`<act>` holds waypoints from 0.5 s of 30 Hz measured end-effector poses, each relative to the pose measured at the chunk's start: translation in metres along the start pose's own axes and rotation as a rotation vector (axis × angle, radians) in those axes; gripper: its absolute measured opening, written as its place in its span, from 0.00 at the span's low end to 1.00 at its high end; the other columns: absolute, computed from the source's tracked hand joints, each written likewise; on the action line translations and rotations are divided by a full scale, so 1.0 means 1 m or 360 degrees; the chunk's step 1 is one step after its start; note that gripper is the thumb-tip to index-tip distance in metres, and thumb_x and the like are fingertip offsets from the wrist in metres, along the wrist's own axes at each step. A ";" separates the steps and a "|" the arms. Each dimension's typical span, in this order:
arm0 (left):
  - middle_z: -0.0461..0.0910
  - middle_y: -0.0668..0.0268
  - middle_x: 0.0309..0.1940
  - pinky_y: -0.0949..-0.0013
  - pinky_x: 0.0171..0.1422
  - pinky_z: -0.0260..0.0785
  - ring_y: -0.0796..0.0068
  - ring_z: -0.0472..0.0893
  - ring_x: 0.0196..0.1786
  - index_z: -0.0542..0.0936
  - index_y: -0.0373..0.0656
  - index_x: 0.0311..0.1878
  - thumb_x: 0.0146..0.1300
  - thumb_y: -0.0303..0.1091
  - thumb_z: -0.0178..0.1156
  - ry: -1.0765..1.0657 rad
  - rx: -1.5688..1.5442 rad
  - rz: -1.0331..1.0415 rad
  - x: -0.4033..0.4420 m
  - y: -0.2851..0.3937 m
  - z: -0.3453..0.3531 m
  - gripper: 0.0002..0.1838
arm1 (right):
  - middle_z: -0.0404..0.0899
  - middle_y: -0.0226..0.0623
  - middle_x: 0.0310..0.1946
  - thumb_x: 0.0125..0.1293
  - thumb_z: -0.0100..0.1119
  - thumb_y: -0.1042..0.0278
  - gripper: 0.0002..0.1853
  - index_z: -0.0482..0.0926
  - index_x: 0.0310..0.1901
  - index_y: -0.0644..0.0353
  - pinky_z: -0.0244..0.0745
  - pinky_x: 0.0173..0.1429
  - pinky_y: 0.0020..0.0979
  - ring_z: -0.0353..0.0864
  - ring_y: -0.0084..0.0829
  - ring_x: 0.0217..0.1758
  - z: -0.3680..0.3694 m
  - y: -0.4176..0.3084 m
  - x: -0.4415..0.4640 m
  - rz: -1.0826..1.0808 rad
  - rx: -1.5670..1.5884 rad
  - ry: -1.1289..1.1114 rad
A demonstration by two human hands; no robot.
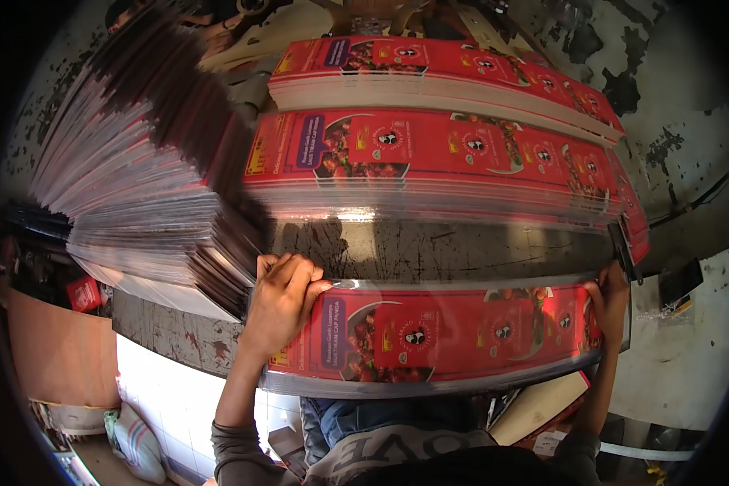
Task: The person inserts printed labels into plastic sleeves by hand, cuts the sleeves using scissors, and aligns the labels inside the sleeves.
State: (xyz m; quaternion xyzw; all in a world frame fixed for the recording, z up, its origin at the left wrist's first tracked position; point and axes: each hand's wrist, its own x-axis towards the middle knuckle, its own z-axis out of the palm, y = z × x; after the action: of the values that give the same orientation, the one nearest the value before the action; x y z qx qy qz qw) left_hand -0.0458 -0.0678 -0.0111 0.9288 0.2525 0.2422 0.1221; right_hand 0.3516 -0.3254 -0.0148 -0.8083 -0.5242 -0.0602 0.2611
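Observation:
A long red printed panel (462, 328) with a clear plastic edge lies along the near side of the table. My left hand (282, 300) is closed on its upper left corner, thumb over the top. At the other end, my right hand (609, 304) grips the upper right corner, fingers curled. Just above that hand is a slim dark tool (622, 249); its kind is unclear, and I cannot tell whether the hand touches it. Beyond the panel is a stack of similar red panels (437, 150) with clear film along its near edge.
Another stack of red panels (445, 69) stands farther back. On the left a tall, fanned pile of plastic-edged sheets (154, 186) leans close to my left hand. The worn dark tabletop (429, 247) shows between panel and stack. A striped sack (138, 445) sits on the floor.

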 end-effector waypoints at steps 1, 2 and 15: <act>0.70 0.63 0.24 0.64 0.44 0.57 0.63 0.71 0.30 0.70 0.39 0.30 0.56 0.33 0.58 0.0027 0.0026 0.0013 0.000 0.000 0.000 0.09 | 0.59 0.38 0.21 0.53 0.64 0.58 0.21 0.63 0.28 0.64 0.57 0.29 0.33 0.59 0.36 0.24 0.000 -0.001 0.000 0.0025 0.0019 -0.0003; 0.70 0.65 0.23 0.64 0.43 0.57 0.65 0.72 0.29 0.71 0.40 0.29 0.56 0.35 0.58 0.0056 0.0053 0.0027 0.001 0.000 0.001 0.10 | 0.59 0.38 0.21 0.53 0.64 0.58 0.21 0.63 0.28 0.64 0.57 0.29 0.33 0.59 0.36 0.24 0.000 -0.002 0.000 0.0048 0.0037 -0.0003; 0.70 0.66 0.22 0.63 0.43 0.57 0.67 0.70 0.26 0.69 0.39 0.28 0.56 0.33 0.59 0.0417 0.0268 0.0142 0.001 0.025 -0.049 0.10 | 0.62 0.42 0.22 0.61 0.54 0.67 0.12 0.65 0.28 0.65 0.61 0.34 0.32 0.62 0.39 0.26 -0.027 -0.013 0.015 -0.0186 -0.0039 0.0416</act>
State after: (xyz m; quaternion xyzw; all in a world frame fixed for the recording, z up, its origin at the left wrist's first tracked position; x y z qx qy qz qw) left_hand -0.0605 -0.0831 0.0397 0.9066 0.2440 0.3444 -0.0010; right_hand 0.3517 -0.3220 0.0182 -0.7648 -0.5312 -0.1863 0.3134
